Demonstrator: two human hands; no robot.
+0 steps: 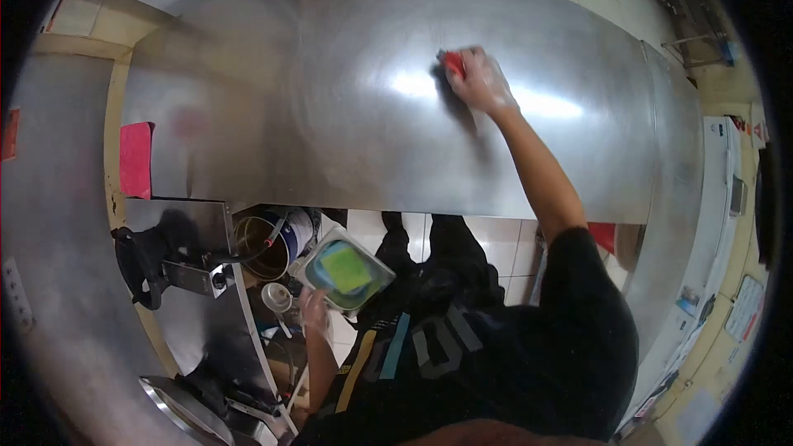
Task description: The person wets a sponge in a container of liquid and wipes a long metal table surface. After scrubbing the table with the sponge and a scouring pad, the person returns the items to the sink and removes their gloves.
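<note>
Right hand (pixel 483 81) lay stretched far out over the steel tabletop (pixel 347 116), pressing a small red pad (pixel 452 62) flat against the metal; fingers wrapped over the pad, grip closed. Bright glare sat on the steel just beside the hand. Left hand (pixel 314 311) was low at the tabletop's near edge, holding a clear tray (pixel 343 271) by its lower corner, a green sponge (pixel 345 268) lying inside. A pink cloth (pixel 135 159) lay at the far left end of the tabletop. Below the edge stood an open bucket (pixel 268 245), near the tray.
</note>
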